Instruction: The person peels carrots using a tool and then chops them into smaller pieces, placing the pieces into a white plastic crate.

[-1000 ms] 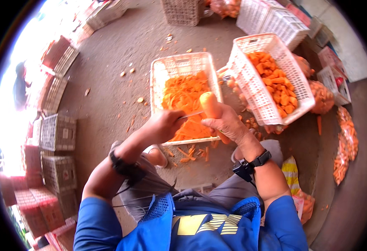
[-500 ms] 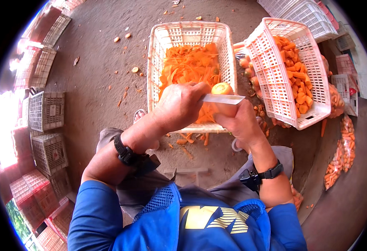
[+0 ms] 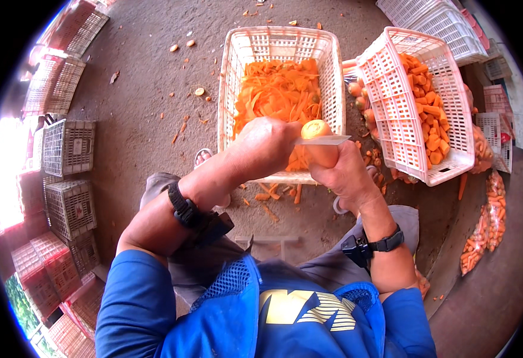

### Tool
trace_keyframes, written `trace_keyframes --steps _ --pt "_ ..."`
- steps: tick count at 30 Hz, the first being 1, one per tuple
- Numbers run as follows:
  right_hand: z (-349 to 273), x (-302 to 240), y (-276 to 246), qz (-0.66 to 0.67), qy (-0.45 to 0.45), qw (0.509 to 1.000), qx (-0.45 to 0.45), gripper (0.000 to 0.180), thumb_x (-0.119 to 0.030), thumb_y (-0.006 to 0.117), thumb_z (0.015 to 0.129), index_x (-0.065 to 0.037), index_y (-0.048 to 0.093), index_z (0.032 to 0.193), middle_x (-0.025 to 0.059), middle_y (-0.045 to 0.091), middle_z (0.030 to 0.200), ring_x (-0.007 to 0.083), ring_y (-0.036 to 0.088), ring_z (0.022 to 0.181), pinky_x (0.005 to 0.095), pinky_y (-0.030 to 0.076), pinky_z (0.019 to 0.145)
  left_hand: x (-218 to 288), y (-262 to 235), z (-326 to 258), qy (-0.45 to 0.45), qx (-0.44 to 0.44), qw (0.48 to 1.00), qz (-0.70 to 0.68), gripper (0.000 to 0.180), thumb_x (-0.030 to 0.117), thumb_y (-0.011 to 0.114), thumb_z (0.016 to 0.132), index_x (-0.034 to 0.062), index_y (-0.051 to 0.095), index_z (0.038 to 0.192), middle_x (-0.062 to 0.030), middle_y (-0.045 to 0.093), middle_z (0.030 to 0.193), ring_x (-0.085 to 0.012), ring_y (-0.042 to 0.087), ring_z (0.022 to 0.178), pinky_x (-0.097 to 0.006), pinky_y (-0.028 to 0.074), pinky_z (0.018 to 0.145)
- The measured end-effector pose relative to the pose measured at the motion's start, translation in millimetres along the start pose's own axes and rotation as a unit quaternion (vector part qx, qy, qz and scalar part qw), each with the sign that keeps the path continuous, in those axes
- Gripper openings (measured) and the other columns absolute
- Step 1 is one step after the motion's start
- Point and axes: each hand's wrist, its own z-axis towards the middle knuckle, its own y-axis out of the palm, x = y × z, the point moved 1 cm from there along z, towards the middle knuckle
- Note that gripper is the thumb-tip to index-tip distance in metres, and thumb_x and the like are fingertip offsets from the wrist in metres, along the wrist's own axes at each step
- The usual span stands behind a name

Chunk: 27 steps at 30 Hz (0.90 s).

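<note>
Between grey crates (image 3: 70, 146) and a crate (image 3: 279, 42) of peelings (image 3: 279, 92) runs a wide stretch of floor (image 3: 133, 119); the left hand (image 3: 267, 143), closed tight, grips a knife (image 3: 332, 141), its blade now across the carrot (image 3: 323, 157) rather than at its left side as a second ago; the right hand (image 3: 346, 177), fingers curled round, holds that carrot cut end up above the near rim, a tilted crate (image 3: 389, 101) near on the right
</note>
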Motion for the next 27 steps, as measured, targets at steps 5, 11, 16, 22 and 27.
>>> trace_keyframes --steps 5,11,16,22,27 --pt "-6.8 -24.1 9.2 -0.159 -0.143 0.975 -0.06 0.035 -0.008 0.068 0.07 -0.002 0.06 0.103 0.0123 0.065 0.082 0.0195 0.064 0.076 0.0332 0.051 0.071 -55.3 22.6 12.3 -0.058 -0.078 0.995 0.016 0.007 0.011 0.06 0.077 0.0045 0.062 0.08 -0.0174 0.064 0.072 -0.0371 0.064 0.07 -0.044 0.05 0.061" --pt "6.8 -8.1 -3.4 -0.028 -0.109 0.987 0.118 0.025 -0.009 0.071 0.077 0.0 0.058 0.096 0.0051 0.062 0.08 0.0132 0.057 0.072 0.0304 0.049 0.067 -46.2 16.1 21.6 -0.083 -0.067 0.993 0.04 0.025 0.025 0.055 0.092 0.0031 0.063 0.085 -0.0195 0.063 0.07 -0.0381 0.063 0.068 -0.045 0.048 0.061" --pt "11.1 2.9 -12.2 0.104 0.024 0.982 0.157 0.019 -0.01 0.069 0.079 -0.003 0.057 0.093 0.001 0.057 0.079 0.0105 0.057 0.067 0.0268 0.048 0.061 -45.4 33.4 31.7 -0.111 -0.016 0.994 0.019 0.023 0.021 0.053 0.092 0.0026 0.066 0.095 -0.0192 0.064 0.071 -0.0351 0.065 0.067 -0.043 0.051 0.063" --pt "28.7 16.0 -31.0 0.413 -0.025 0.897 0.153 0.026 -0.01 0.063 0.083 -0.004 0.053 0.107 0.0069 0.058 0.092 0.0222 0.063 0.085 0.0362 0.051 0.081 -36.4 29.0 37.8 -0.213 -0.04 0.964 -0.156 0.03 0.02 0.048 0.095 0.0014 0.063 0.113 -0.0063 0.067 0.073 -0.0152 0.066 0.068 -0.031 0.053 0.061" --pt "28.7 1.3 -43.4 0.527 -0.116 0.84 0.061 0.04 -0.014 0.065 0.089 -0.007 0.051 0.126 0.0068 0.057 0.114 0.0223 0.055 0.109 0.0422 0.042 0.101 -12.8 32.0 23.3 -0.204 -0.1 0.823 -0.52 0.036 0.032 0.044 0.1 0.0024 0.06 0.112 -0.0089 0.069 0.092 -0.0145 0.067 0.076 -0.029 0.055 0.062"
